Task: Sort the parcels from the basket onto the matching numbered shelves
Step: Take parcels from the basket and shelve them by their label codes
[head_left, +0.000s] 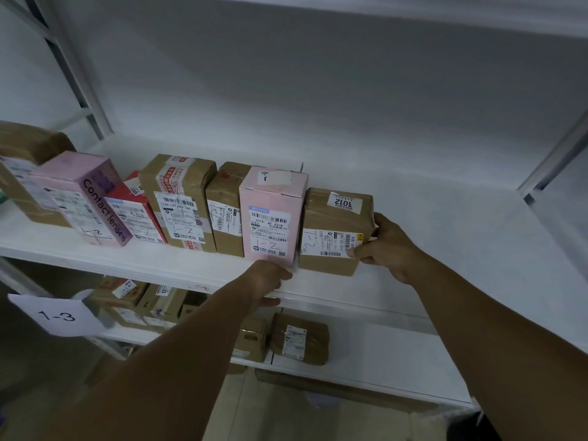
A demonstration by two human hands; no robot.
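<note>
A row of parcels marked "1-2" stands upright on the white middle shelf [413, 243]. At its right end is a brown cardboard parcel [334, 224] with a "3012" sticker. My right hand [381, 246] grips its right side, thumb on the front label and fingers round the far edge. Just left of it stands a pale pink box [272, 214]. My left hand [265, 281] rests on the shelf's front edge below the pink box, fingers curled over the lip, holding no parcel. The basket is out of view.
Further left in the row are brown parcels [178, 198], a red box [136, 214] and a pink "Contact lenses" box [86, 195]. The shelf below carries a "1-3" tag [55, 315] and several brown parcels [299, 342]. Metal uprights [553, 154] bound the shelf at both ends.
</note>
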